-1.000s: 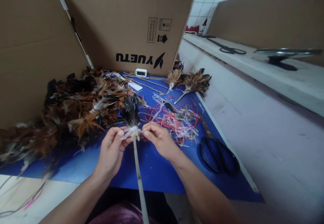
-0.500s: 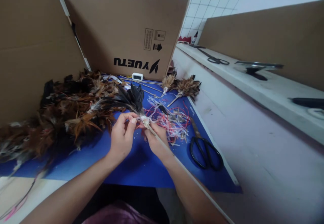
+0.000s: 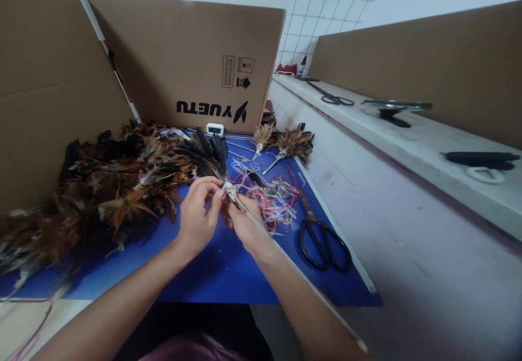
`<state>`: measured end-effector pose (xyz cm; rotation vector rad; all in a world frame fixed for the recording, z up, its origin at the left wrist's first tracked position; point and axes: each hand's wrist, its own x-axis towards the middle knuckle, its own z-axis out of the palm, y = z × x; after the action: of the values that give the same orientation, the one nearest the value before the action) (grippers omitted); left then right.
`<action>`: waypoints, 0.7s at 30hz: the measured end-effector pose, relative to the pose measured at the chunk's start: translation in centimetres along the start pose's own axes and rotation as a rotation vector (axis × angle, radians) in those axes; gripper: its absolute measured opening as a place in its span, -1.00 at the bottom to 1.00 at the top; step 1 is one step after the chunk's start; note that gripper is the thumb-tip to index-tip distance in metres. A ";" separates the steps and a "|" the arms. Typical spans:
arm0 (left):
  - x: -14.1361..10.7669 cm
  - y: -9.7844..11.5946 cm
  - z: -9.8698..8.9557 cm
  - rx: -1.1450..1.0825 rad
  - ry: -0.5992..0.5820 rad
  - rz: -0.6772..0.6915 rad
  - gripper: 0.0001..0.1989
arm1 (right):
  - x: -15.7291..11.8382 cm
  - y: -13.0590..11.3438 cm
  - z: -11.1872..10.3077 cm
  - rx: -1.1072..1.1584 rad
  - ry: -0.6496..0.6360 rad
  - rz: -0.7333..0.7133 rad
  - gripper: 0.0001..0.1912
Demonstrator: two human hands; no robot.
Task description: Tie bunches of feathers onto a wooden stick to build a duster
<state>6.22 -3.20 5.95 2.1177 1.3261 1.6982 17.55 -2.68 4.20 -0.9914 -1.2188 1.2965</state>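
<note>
A feather duster (image 3: 210, 154) with black feathers bound to a thin stick lies between my hands over the blue table top. Its white-wrapped neck (image 3: 229, 188) is at my fingertips, and the stick runs back along my right forearm. My left hand (image 3: 199, 209) is closed, thumb and fingers pinching at the binding. From the other side my right hand (image 3: 247, 222) is closed around the stick just below the neck; its fingertips are partly hidden. Black-handled scissors (image 3: 322, 241) lie to the right of my right hand. Red and white string scraps (image 3: 273, 198) are heaped beyond it.
Bundles of brown and black feathers (image 3: 122, 181) cover the table's left side. Two brown feather dusters (image 3: 291, 143) lie at the back right. Cardboard panels (image 3: 183, 51) stand behind and left. A small white digital device (image 3: 215, 129) sits at the back. The right ledge (image 3: 367, 127) holds more scissors (image 3: 332, 97).
The camera view has shifted slightly. My left fingers have drawn in closer to the duster's neck, and both hands still hold it in nearly the same place.
</note>
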 end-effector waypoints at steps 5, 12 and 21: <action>0.2 -0.3 -0.1 0.015 0.013 0.033 -0.93 | 0.2 -0.6 0.7 0.082 -0.040 0.038 -0.61; 0.8 -0.9 -0.6 0.057 -0.035 0.102 -0.88 | 0.8 -0.1 0.1 -0.424 -0.036 -0.274 -0.69; 0.4 -3.1 -1.8 -0.027 -0.226 0.103 -0.89 | 1.1 0.2 -1.4 -1.290 -0.247 -0.441 -0.72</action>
<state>2.97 -1.74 5.15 2.3163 1.1434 1.4485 18.80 -1.42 3.91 -1.2943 -2.3868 0.1524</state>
